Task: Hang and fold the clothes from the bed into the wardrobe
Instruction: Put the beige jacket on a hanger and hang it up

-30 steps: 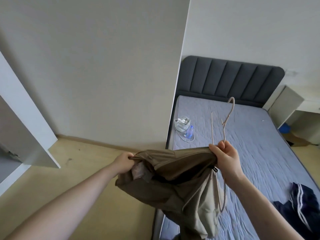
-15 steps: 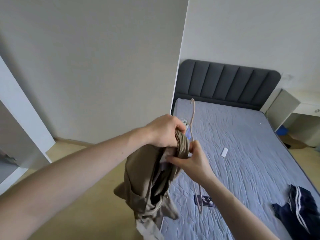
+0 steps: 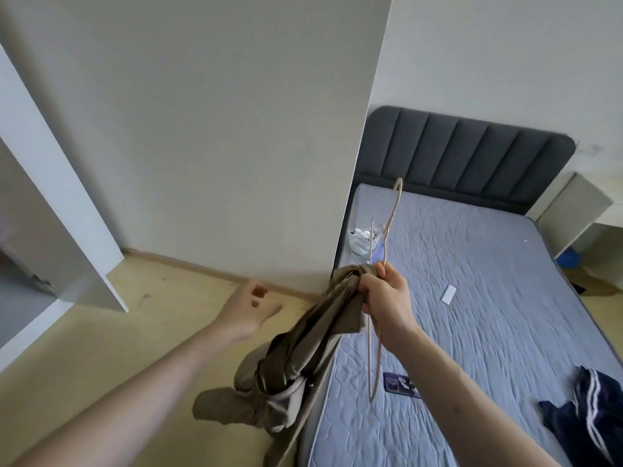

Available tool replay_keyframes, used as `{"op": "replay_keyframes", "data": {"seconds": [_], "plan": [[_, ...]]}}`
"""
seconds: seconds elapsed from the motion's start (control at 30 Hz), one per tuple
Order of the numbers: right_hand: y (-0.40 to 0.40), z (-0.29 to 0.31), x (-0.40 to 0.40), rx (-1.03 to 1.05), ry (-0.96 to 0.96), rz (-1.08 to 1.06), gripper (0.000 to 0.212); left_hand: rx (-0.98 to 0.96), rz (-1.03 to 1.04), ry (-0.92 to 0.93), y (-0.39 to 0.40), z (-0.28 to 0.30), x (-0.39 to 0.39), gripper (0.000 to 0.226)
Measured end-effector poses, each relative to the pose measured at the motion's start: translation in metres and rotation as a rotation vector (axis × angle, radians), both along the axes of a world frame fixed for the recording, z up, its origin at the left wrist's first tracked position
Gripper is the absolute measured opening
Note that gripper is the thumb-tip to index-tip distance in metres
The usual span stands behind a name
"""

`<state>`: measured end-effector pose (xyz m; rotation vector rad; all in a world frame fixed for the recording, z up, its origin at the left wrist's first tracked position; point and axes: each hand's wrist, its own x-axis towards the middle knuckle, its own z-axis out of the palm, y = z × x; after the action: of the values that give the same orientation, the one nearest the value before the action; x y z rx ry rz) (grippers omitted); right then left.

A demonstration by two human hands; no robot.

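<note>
My right hand (image 3: 387,298) grips a bunched olive-brown garment (image 3: 303,348) together with a thin beige hanger (image 3: 387,227). The garment hangs down from the fist over the bed's left edge toward the floor. The hanger's hook points up and its lower loop dangles below the hand. To the left, my left hand (image 3: 246,311) is open and blurred, holding nothing, apart from the garment. A dark navy garment with white stripes (image 3: 590,409) lies on the bed (image 3: 488,298) at the lower right. The white wardrobe (image 3: 50,203) stands at the far left with its side panel showing.
On the bed lie a small white bag with a blue bottle (image 3: 364,241) near the headboard, a white slip (image 3: 448,294) and a dark card (image 3: 401,384). A white wall corner (image 3: 357,197) juts beside the bed. A white nightstand (image 3: 580,214) is at far right. Wooden floor lies at left.
My left hand has let go of the garment and swung out to the left, open. The garment now hangs from my right hand alone, which still holds the hanger.
</note>
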<state>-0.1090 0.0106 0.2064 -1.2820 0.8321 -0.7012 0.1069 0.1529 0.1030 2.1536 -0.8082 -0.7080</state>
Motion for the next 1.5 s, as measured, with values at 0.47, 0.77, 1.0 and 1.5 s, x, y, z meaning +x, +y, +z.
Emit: {"op": "replay_keyframes", "data": {"seconds": [0.47, 0.77, 1.0, 1.5], "plan": [[0.011, -0.003, -0.002, -0.051, -0.057, -0.13, 0.042, -0.033, 0.397, 1.001, 0.004, -0.097, -0.117, 0.033], [-0.048, 0.003, -0.068, -0.136, 0.176, -0.237, 0.041, -0.219, 0.318, 0.706, -0.026, -0.012, -0.033, 0.019], [-0.079, -0.011, -0.111, -0.253, 0.468, -0.165, 0.032, -0.223, 0.041, 0.547, -0.035, 0.051, -0.003, 0.02], [-0.051, 0.024, -0.116, -0.697, 0.586, 0.23, 0.038, -0.592, 0.17, 0.36, -0.059, 0.098, 0.006, 0.021]]}}
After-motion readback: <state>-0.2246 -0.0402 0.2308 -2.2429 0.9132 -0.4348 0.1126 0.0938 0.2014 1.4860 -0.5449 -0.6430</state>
